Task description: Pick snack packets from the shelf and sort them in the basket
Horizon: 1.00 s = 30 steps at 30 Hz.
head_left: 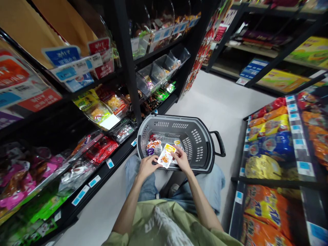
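A small white and yellow snack packet (166, 156) is held up between both hands over the near rim of a grey shopping basket (176, 121). My left hand (148, 166) pinches its lower left edge. With thumb and fingers, my right hand (182, 159) grips its right side. Inside the basket lie an orange and white packet (155, 143), a purple packet (150, 151) and another yellow-topped packet (177, 142) partly behind my right hand. The basket stands in front of my knees, its black handle (219, 143) sticking out to the right.
Black shelving (128, 61) with snack bins runs close along the left, its bottom shelf beside the basket. On the right, a rack (269, 182) holds bagged noodles and snacks. Boxes (284, 80) sit on shelves at the back right. Pale floor (197, 99) extends beyond the basket.
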Each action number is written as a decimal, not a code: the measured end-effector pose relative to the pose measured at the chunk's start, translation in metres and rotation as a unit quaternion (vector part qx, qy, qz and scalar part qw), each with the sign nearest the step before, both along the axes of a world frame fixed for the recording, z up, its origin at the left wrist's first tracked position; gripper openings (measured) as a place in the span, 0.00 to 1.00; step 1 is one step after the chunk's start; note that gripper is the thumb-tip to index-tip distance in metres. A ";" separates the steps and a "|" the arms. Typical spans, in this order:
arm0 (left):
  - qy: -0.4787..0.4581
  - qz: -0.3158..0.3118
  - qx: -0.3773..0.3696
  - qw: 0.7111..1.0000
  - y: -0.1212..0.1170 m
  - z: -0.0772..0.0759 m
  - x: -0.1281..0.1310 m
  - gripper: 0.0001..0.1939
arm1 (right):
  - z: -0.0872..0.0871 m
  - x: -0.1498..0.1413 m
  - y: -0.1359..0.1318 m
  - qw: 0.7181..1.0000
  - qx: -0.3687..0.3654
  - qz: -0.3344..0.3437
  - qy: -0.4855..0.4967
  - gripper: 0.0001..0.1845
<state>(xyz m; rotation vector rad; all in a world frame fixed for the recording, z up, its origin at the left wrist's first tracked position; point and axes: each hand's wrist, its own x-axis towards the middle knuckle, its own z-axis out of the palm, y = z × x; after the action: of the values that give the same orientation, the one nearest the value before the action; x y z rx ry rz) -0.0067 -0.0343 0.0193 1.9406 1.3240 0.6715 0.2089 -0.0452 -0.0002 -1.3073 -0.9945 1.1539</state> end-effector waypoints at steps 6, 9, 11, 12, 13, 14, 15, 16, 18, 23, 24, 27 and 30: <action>0.002 0.000 -0.004 1.000 0.000 0.000 0.000 0.16 | 0.002 -0.001 0.001 1.000 -0.003 -0.001 -0.003 0.30; 0.000 0.003 0.002 1.000 0.000 0.000 0.000 0.17 | 0.003 -0.001 0.001 1.000 -0.001 -0.002 0.000 0.28; -0.004 0.002 0.005 1.000 0.000 -0.001 0.000 0.17 | 0.003 0.000 0.001 1.000 0.001 0.000 0.004 0.27; -0.007 0.000 0.007 1.000 0.000 -0.001 0.000 0.17 | 0.004 0.000 0.001 1.000 0.002 0.001 0.005 0.27; -0.009 -0.001 0.008 1.000 0.000 -0.001 0.000 0.17 | 0.004 0.000 0.001 1.000 0.003 0.002 0.006 0.27; -0.010 0.000 0.009 1.000 0.000 -0.001 0.000 0.17 | 0.004 0.000 0.001 1.000 0.003 0.002 0.008 0.27; -0.011 0.000 0.010 1.000 0.000 -0.002 0.000 0.18 | 0.004 0.000 0.001 1.000 0.002 0.002 0.009 0.27; -0.011 0.001 0.011 1.000 0.000 -0.002 0.000 0.18 | 0.004 0.000 0.001 1.000 0.001 0.002 0.009 0.26; -0.009 0.001 0.009 1.000 0.000 -0.002 0.000 0.17 | 0.005 -0.001 0.001 1.000 -0.002 0.002 0.008 0.26; -0.004 0.002 -0.001 1.000 0.000 -0.001 0.000 0.17 | 0.003 0.000 0.001 1.000 0.000 0.004 0.003 0.27; -0.006 0.002 -0.001 1.000 0.000 -0.001 0.000 0.17 | 0.002 0.000 0.001 1.000 0.001 0.004 0.003 0.27; -0.008 0.003 0.000 1.000 0.000 0.000 0.000 0.17 | 0.001 0.000 0.001 1.000 -0.001 0.003 -0.001 0.27; -0.006 0.002 -0.003 1.000 0.000 0.000 0.000 0.17 | 0.001 0.000 0.001 1.000 -0.004 0.003 -0.005 0.28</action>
<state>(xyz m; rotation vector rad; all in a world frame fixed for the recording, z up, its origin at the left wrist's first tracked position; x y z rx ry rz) -0.0071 -0.0348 0.0191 1.9270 1.3208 0.6799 0.2093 -0.0443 0.0008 -1.3184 -1.0025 1.1583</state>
